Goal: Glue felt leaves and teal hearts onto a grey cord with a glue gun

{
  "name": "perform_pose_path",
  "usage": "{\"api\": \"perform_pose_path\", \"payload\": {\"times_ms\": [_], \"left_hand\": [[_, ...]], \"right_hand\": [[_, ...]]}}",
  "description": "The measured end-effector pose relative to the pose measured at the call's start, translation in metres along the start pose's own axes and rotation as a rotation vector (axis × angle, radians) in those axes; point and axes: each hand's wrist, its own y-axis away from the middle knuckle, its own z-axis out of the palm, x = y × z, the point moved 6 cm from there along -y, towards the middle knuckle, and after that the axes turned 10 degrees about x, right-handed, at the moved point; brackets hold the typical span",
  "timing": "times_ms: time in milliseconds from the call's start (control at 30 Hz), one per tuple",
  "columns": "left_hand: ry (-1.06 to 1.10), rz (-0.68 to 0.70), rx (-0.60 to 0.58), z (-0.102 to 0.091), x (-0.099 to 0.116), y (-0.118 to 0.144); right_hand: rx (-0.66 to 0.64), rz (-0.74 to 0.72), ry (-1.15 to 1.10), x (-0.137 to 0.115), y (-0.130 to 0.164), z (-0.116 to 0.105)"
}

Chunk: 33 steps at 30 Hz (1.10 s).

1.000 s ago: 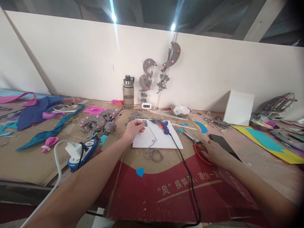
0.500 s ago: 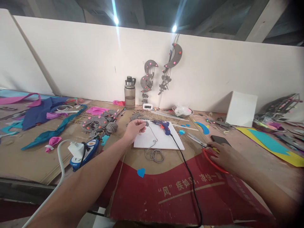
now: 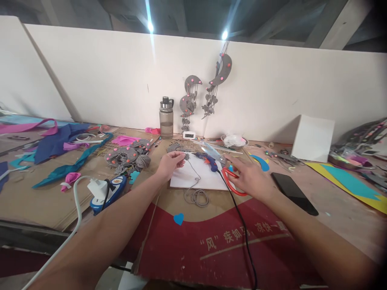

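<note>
the right hand, loosely curled on the red-handled scissors, now swings them inward from beside the phone, putting a cutting edge close to the left hand, which firmly pinches a small grey piece, yarn trailing below.

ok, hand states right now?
Left hand: closed, pinching a small grey piece at the fingertips.
Right hand: closed, holding red-handled scissors.
</note>
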Motion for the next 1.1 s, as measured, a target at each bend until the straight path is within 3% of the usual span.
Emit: {"api": "perform_pose_path", "payload": {"times_ms": [133, 400, 1100], "left_hand": [[0.019, 0.005, 0.037, -0.003, 0.003, -0.002], [0.032, 0.035, 0.041, -0.005, 0.003, -0.006], [0.058, 0.120, -0.018, 0.000, 0.010, -0.004]], "right_hand": [[-0.031, -0.057, -0.015, -0.021, -0.016, 0.017], [0.016, -0.146, 0.001, -0.011, -0.007, 0.056], [-0.070, -0.155, 0.090, -0.016, -0.006, 0.050]]}}
